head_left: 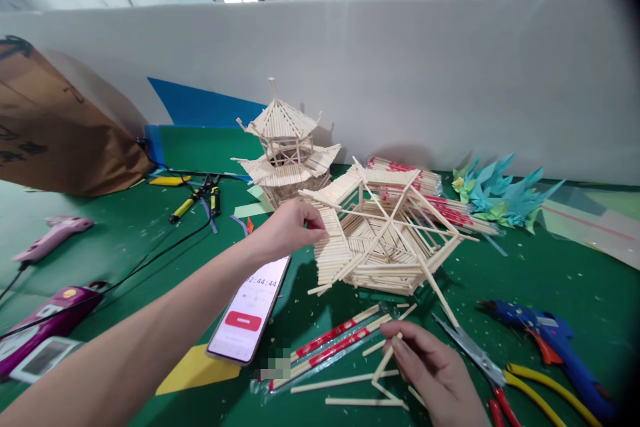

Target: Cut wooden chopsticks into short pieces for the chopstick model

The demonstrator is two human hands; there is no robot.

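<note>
In the middle of the head view lies a hexagonal frame of pale wooden sticks [380, 260], with crossing beams and partly stick-covered roof panels. My left hand [295, 230] is closed in a pinch at the covered left roof panel [333, 263]; what its fingertips hold, if anything, is hidden. At the lower right, my right hand [433, 370] pinches a short wooden stick [386, 361] between thumb and fingers. Loose sticks [345, 381] lie beneath and beside it. Plastic-wrapped chopsticks [335, 340] with red bands rest between the two hands.
A finished-looking stick pagoda [285, 147] stands behind. Scissors [480, 353], yellow-handled pliers [540, 393] and a blue glue gun [545, 333] lie right. A phone [247, 320] with a timer sits below my left forearm. Cables cross the left; blue paper foliage [515, 193] stands back right.
</note>
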